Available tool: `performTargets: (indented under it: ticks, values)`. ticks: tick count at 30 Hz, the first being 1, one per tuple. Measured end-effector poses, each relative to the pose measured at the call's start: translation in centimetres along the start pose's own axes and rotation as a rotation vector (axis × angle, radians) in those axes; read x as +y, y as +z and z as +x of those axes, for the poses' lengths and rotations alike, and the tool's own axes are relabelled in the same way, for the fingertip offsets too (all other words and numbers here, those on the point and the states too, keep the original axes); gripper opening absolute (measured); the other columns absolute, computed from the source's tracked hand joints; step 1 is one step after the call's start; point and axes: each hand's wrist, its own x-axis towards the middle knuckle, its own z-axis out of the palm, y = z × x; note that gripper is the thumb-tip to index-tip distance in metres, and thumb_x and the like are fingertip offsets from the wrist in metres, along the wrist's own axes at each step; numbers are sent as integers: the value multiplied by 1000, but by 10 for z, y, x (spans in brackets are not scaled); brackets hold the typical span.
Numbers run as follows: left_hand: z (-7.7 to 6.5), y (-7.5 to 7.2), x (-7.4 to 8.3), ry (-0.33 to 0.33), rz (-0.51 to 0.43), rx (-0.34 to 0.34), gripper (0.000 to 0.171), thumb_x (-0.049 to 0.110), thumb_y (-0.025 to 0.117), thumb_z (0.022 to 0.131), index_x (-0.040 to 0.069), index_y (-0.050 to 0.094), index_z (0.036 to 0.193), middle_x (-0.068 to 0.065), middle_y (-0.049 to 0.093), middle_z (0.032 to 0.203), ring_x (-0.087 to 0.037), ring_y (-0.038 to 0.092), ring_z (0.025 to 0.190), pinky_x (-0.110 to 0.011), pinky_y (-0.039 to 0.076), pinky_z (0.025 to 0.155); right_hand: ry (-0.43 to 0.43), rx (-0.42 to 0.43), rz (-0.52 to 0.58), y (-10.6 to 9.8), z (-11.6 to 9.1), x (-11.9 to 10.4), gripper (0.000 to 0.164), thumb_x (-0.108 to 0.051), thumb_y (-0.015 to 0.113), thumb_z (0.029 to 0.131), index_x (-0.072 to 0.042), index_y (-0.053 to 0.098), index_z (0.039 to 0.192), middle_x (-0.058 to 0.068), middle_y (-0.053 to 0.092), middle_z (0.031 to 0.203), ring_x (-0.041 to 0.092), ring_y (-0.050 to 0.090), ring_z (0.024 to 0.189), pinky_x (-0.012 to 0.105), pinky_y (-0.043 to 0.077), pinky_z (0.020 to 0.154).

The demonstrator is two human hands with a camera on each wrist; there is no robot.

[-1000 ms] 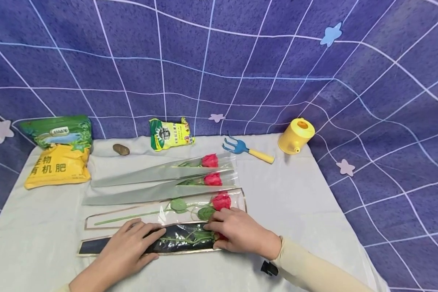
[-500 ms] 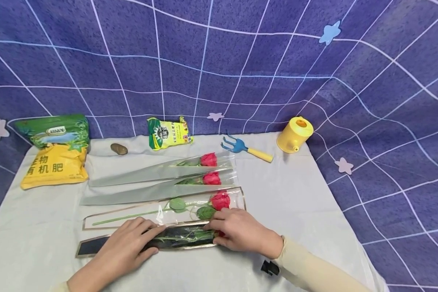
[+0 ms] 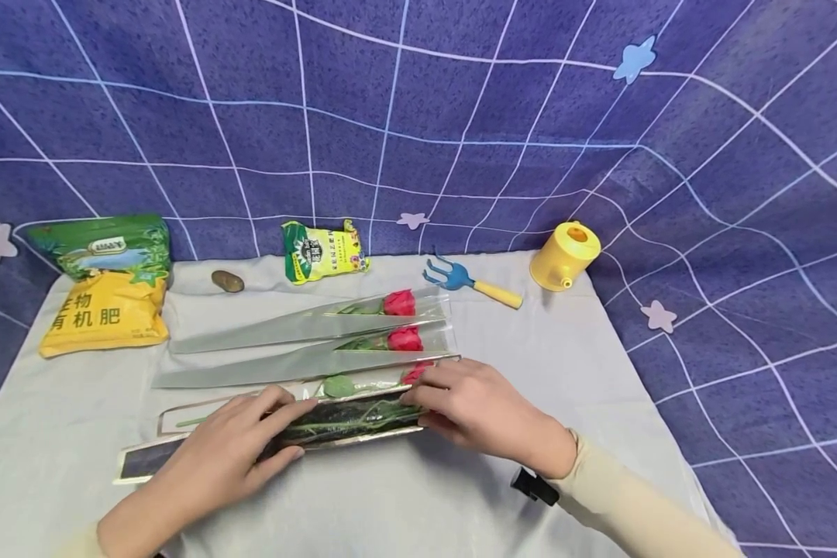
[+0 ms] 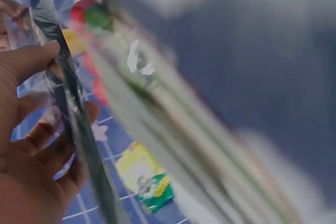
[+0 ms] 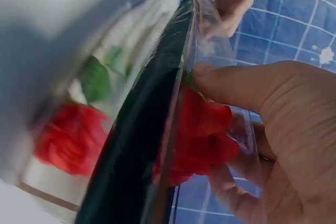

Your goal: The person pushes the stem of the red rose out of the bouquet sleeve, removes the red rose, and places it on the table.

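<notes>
The left hand (image 3: pixel 233 446) and right hand (image 3: pixel 477 404) pinch the black flower sleeve (image 3: pixel 356 417) in front of the other wrapped roses (image 3: pixel 404 339), its long axis going left to right, its red flower (image 5: pixel 202 135) pointing right.

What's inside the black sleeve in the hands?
A red bloom on a green stem shows inside the black sleeve. In the head view, the right hand covers the bloom and the left hand hides where the stem ends.
</notes>
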Motion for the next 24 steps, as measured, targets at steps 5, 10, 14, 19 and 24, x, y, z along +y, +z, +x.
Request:
performTargets:
  ticks: [5,10,14,19,24]
  values:
    - [12,-18,0,-46,-7,-36,74,38,76,76,29,42,140,8,48,119,-13,55,87,-39,46,70,-10,26,-61,-15,6,-1,31,-18,71,82,-21,64,112,-8,58,109,12,52,99,31,42,85]
    - [17,-30,-2,-159,-135,-114,68,52,70,78,36,43,138,13,53,118,-14,55,103,-44,46,83,-26,49,-89,-24,11,-3,30,-16,69,82,-20,64,111,-8,59,108,13,53,96,32,43,81]
    - [21,-32,-6,-283,-343,-205,55,53,65,82,40,47,132,18,59,110,-4,56,100,-36,47,82,-33,59,-93,-27,12,-3,28,-15,68,83,-20,65,111,-8,59,108,13,53,95,31,43,81]
    - [25,-29,-11,-346,-529,-320,44,48,67,81,33,57,122,15,59,85,-3,54,76,-27,45,66,-29,75,-86,-26,13,-4,27,-18,67,85,-21,64,111,-8,59,108,13,53,97,32,40,82]
    - [30,-28,-12,-367,-565,-304,42,45,69,81,25,60,117,10,55,79,-6,49,68,-26,43,61,-1,123,-97,-24,15,-3,27,-19,69,84,-21,65,111,-9,61,107,13,53,98,35,38,83]
